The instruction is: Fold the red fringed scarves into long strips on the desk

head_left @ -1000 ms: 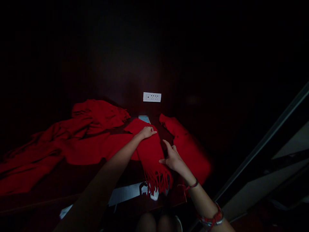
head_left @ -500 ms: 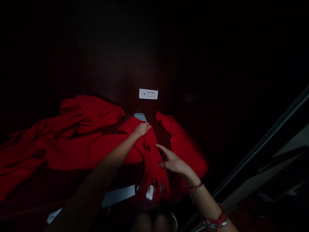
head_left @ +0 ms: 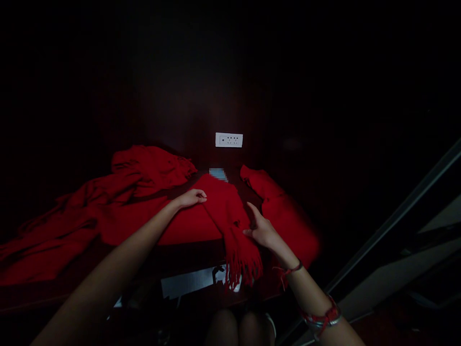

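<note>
A long red fringed scarf point(head_left: 216, 211) lies spread over a dark table, its tasselled end point(head_left: 245, 269) hanging off the near edge. My left hand point(head_left: 192, 197) rests on the scarf's upper fold, fingers curled loosely and pressing the cloth. My right hand point(head_left: 261, 229) is at the right edge of the narrow folded strip, fingers apart and touching the fabric. A red cord and bracelets circle my right wrist.
More red cloth point(head_left: 90, 211) is heaped to the left, and a folded red piece point(head_left: 288, 221) lies to the right. A white wall socket point(head_left: 229, 140) sits on the dark wall behind. A pale sheet point(head_left: 187, 283) shows under the table edge. My knees are below.
My left hand has slid left and nearer along the scarf. My right hand has shifted slightly toward the strip's right edge. The view has wobbled a little.
</note>
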`<state>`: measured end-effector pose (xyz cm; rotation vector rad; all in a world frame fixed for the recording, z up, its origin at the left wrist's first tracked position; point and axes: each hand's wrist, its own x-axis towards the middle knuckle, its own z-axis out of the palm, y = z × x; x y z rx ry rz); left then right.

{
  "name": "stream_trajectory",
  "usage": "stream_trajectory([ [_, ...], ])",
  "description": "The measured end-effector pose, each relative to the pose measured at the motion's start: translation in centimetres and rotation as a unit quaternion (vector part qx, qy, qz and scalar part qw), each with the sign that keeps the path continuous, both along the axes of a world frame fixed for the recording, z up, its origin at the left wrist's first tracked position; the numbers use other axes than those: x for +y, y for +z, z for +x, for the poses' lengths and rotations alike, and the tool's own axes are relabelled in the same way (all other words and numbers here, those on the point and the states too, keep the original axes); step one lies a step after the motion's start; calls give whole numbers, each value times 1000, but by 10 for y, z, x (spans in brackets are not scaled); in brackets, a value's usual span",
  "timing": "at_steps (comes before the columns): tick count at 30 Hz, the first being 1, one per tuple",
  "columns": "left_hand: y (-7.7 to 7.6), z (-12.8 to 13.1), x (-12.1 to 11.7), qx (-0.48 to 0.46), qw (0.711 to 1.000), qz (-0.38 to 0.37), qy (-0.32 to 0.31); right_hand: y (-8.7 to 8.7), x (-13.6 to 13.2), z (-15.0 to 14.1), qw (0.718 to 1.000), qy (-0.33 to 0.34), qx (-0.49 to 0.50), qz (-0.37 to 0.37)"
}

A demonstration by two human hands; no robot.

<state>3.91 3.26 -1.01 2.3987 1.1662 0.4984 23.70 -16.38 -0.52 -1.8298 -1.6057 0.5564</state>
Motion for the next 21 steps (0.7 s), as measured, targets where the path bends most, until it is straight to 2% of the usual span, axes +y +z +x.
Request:
stream_trajectory([
  [7,0,-4,23,-15,998,48,44,-3,-12,13,995,29,89,-32],
  [10,3,-5,22,-1,998,57,26,-4,-14,17,993,47,100,-33],
  [13,12,1,12,7,996,85,-4,-5,-9,15,995,56,73,-32],
  [17,25,28,-6,0,980,187,-66,-3,-2,3,999,30,14,2],
  [19,26,49,-12,11,983,161,-85,0,-1,-4,1000,8,-1,14],
  [21,22,71,-14,28,992,111,-49,1,-2,-9,1000,-10,1,18],
])
